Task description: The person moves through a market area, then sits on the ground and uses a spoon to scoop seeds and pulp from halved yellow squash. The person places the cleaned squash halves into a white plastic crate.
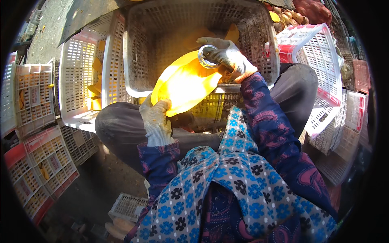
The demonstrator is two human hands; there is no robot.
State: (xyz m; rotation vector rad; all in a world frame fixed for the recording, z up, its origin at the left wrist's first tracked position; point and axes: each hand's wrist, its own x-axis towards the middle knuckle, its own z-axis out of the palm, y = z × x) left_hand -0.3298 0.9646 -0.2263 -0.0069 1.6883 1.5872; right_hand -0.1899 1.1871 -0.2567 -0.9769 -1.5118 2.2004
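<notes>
My gloved left hand (pixel 156 119) grips the lower left end of a large, bright yellow-orange piece (pixel 182 81), which looks like a hollowed pumpkin or squash, held over the front of a grimy crate (pixel 146 40). My gloved right hand (pixel 227 56) is closed on a metal ring-shaped tool (pixel 208 58) at the upper right part of the piece. Glare washes out much of the piece's inner surface. A few orange pieces (pixel 231 33) lie inside the crate beyond my right hand.
White crates with yellow chunks (pixel 95 85) stand left. More stacked crates (pixel 34 89) line the far left. A tilted white and red crate (pixel 312 60) sits right, near a red mesh sack (pixel 312 12) and round produce. My bent legs frame the work; a small crate (pixel 127 206) sits below left.
</notes>
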